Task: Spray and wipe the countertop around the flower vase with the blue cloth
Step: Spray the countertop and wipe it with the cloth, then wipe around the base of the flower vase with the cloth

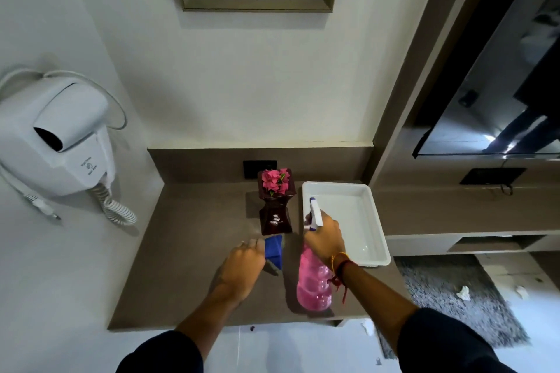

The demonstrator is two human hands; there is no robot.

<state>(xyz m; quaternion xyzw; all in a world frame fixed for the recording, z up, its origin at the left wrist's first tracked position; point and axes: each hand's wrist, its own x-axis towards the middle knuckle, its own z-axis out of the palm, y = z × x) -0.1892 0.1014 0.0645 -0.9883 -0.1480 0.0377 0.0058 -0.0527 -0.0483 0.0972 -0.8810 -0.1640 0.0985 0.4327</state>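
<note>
A dark red vase (275,218) with pink flowers (275,180) stands at the back middle of the brown countertop (188,251). Just in front of the vase, my left hand (242,266) grips a folded blue cloth (273,251), which sticks out to the right of my fingers. My right hand (325,236) holds the neck of a pink spray bottle (313,285) with a white and blue trigger head (315,213). The bottle stands close to the right of the cloth, its nozzle pointing away from me.
A white plastic tray (368,215) lies on the counter right of the vase. A wall-mounted white hair dryer (57,142) with a coiled cord hangs on the left. A black socket plate (254,168) sits behind the vase. A grey rug (454,300) with paper scraps covers the floor at the right.
</note>
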